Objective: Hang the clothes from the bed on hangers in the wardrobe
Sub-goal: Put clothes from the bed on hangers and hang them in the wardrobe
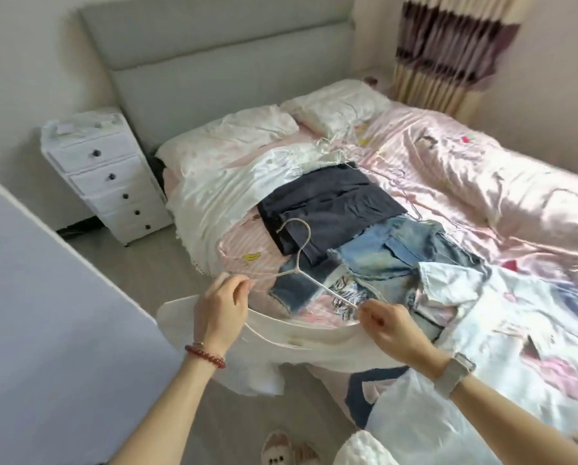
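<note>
At bed's near edge, both hands pinched a wire hanger [301, 263]: left hand [218, 308] on one arm-end, right hand [390, 325] on the other. White garment [301, 344] draped beneath them. Step: dressing it. Next, probably seat its shoulders on the hanger.

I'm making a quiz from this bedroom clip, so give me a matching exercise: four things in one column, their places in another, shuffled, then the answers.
Things:
1. hanger
2. dark garment
3. drawer unit
4. bracelet

Places:
A. on the floor left of the bed
B. on the left wrist
C. held at its ends by both hands, left hand, right hand
D. lying mid-bed above the jeans

Pairs: 1-C, 2-D, 3-A, 4-B
</note>
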### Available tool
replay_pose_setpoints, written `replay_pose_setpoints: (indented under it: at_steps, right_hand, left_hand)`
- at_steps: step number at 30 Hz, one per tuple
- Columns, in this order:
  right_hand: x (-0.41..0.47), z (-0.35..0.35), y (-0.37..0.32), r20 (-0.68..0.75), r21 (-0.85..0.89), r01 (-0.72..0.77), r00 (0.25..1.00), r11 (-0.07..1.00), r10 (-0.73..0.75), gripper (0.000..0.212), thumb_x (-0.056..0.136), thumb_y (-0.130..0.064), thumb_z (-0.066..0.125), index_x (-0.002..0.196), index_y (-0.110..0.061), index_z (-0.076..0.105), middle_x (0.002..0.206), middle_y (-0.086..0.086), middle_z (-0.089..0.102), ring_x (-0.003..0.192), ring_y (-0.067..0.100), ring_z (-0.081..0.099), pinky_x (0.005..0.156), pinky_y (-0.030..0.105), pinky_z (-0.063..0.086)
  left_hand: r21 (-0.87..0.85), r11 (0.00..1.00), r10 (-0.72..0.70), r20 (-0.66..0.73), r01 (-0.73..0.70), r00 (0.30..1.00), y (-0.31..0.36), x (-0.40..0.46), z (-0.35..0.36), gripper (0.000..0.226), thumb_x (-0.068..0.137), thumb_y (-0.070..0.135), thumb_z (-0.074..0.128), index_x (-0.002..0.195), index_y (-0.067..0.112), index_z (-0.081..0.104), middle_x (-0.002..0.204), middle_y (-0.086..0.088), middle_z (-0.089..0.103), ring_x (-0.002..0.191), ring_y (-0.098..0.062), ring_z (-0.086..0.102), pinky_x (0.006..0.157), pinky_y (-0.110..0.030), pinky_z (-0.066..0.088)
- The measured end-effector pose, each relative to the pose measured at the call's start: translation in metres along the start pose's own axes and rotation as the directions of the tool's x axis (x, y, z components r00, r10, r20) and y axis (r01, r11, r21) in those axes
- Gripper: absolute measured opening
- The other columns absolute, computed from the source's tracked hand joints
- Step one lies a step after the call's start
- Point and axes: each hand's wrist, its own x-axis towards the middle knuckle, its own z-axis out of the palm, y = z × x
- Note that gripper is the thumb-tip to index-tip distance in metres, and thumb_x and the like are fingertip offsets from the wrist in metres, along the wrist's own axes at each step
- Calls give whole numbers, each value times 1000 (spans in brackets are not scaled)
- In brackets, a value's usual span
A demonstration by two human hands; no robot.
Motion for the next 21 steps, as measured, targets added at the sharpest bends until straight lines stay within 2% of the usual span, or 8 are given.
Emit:
replay_pose_setpoints:
  at_steps: [3,6,8,10,12,13,16,21]
  right_hand:
    - [-24,-14,11,-12,111,-207,978,972,209,19,89,-7,54,71,-2,61,58,-16,53,51,3,48,51,20,36]
    - [-49,-32,20,48,164,-432,902,887,430,19,91,-10,52,77,-4,64,67,2,64,59,18,57,58,25,41]
    - [-71,-44,27,118,134,-549,836,825,537,20,92,-13,51,82,-6,66,65,-3,60,54,3,52,54,16,39]
    - [-96,-54,30,103,110,-628,778,771,619,20,92,-16,51,82,-10,67,63,-5,57,48,-4,48,49,11,34]
    - [-121,-64,34,-91,98,-670,730,736,677,15,89,-19,57,82,-13,68,68,0,64,56,0,54,55,17,40]
    - [-132,-69,35,-231,95,-686,689,721,687,13,87,-19,60,82,-13,69,66,2,65,58,9,57,56,24,41]
    - [-157,-87,38,-555,32,-771,515,636,653,9,83,-19,66,81,-12,71,60,6,64,56,22,57,53,30,39]
    - [-190,-131,51,-847,-11,-869,271,494,457,11,79,-24,69,83,-14,72,68,12,70,68,35,65,62,37,48]
  left_hand:
    - [-89,994,81,153,-68,985,18,30,31,2,81,5,67,79,4,68,80,-13,67,68,-31,62,57,-30,45]
    - [-156,984,142,368,-90,919,37,43,74,10,85,14,64,81,5,68,80,-11,67,72,-28,59,60,-28,41]
    - [-202,976,173,490,-82,854,50,40,101,15,87,20,62,80,8,67,77,-5,66,73,-23,58,61,-25,37]
    - [-252,966,193,565,-56,802,65,30,121,18,87,22,61,77,10,67,74,-3,66,73,-20,59,61,-23,35]
    - [-321,946,243,597,-50,765,84,21,135,18,87,22,62,76,9,67,70,-2,65,70,-20,59,61,-24,36]
    - [-359,932,277,601,-57,750,96,19,141,18,87,23,62,77,9,68,68,0,64,68,-19,58,61,-25,37]
    - [-450,887,384,590,-105,710,144,18,159,19,88,25,60,83,10,69,74,-3,67,71,-18,59,64,-27,43]
    - [-571,795,536,503,-205,678,241,23,180,22,89,26,59,88,7,69,81,-9,70,71,-15,58,63,-22,38]
